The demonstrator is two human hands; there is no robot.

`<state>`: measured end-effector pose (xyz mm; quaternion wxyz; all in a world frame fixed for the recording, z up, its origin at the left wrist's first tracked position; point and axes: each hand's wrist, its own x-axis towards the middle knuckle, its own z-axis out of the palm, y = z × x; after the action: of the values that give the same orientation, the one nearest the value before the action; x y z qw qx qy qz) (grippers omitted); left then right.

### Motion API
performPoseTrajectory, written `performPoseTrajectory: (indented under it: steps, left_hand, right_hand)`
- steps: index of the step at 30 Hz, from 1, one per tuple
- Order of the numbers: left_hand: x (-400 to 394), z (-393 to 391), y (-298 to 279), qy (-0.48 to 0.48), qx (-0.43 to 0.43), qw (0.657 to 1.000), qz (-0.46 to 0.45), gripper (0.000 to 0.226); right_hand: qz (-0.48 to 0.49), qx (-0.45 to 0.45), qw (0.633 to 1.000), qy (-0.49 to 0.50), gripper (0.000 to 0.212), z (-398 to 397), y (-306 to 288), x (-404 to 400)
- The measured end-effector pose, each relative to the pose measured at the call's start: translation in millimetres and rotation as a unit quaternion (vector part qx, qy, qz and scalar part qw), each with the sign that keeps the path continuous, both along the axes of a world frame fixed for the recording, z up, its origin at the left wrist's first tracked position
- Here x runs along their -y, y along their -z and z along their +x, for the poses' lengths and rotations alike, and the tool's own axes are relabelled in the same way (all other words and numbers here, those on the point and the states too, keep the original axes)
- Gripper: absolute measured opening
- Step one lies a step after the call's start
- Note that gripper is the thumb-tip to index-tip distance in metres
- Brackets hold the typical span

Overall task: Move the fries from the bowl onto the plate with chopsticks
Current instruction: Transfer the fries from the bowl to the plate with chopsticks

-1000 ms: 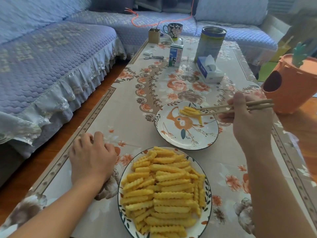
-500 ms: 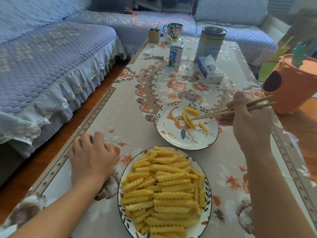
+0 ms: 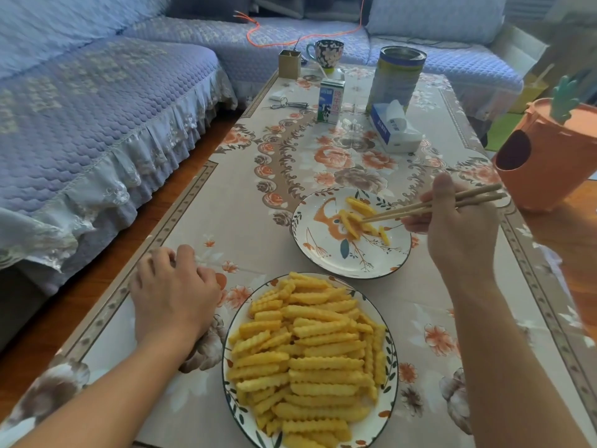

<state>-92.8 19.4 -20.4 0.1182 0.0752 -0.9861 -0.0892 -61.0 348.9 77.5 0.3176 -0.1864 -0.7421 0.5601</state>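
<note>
- The right hand holds a pair of wooden chopsticks over the far side of the floral table, fingers and thumb curled round the sticks in a closed grip.
- The chopstick tips rest among a few crinkle-cut fries lying on the small patterned plate; whether the tips pinch one of them cannot be told.
- The bowl, nearest the camera and just in front of the plate, is heaped with the bulk of the fries.
- The left hand rests knuckles-up on the table just left of the bowl, its fingers loosely curled and holding nothing.
- At the far end of the table stand a small milk carton, a tall tin can, a tissue pack, a dark floral mug and a small tan box; a set of keys lies left of the carton.
- An orange carrot-shaped bin stands off the table's right edge, beyond the right hand.
- A blue quilted sofa wraps the left and far sides, with an orange cable trailing across its cushions.
</note>
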Motion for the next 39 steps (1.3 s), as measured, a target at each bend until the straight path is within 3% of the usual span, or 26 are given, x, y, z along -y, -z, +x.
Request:
performPoseTrajectory:
  steps: [3,6,9,13,17,22,25,33,36,39]
  left_hand:
    - [0,0,0,-0.001,0.0,1.0,0.003,0.027]
    - [0,1,0,0.0,-0.003,1.0,0.001,0.028]
    - [0,1,0,0.0,-0.005,1.0,0.002,0.028]
    - [0,1,0,0.001,-0.003,1.0,0.002,0.028]
    - [-1,1,-1,0.001,-0.005,1.0,0.004,0.028]
    - [0,1,0,0.001,-0.005,1.0,0.004,0.028]
    - [0,1,0,0.001,-0.005,1.0,0.005,0.027]
    - [-1,1,-1,0.0,-0.001,1.0,0.004,0.029]
    - [-1,1,-1,-0.001,0.001,1.0,0.007,0.029]
    - [0,1,-1,0.001,0.003,1.0,0.004,0.03]
  right_hand:
    - [-0.045,-0.035,0.998,-0.03,0.047,10,-24,-2]
    - [-0.096,-0.026,0.982,-0.161,0.049,25,-52,1]
    - [-0.089,0.025,0.96,-0.264,0.048,38,-68,11]
    - [-0.047,0.076,0.944,-0.316,0.049,44,-74,19]
    - [-0.057,0.066,0.954,-0.287,0.045,42,-73,12]
    - [-0.034,0.014,0.994,-0.099,0.037,23,-49,-7]
    - [0.003,0.026,0.998,-0.052,0.034,14,-32,-10]
    - [0.054,0.033,0.996,-0.062,0.035,1,-6,5]
    - [0.008,0.02,0.997,-0.074,0.04,8,-20,5]
    - [-0.055,0.004,0.987,-0.149,0.044,20,-44,3]
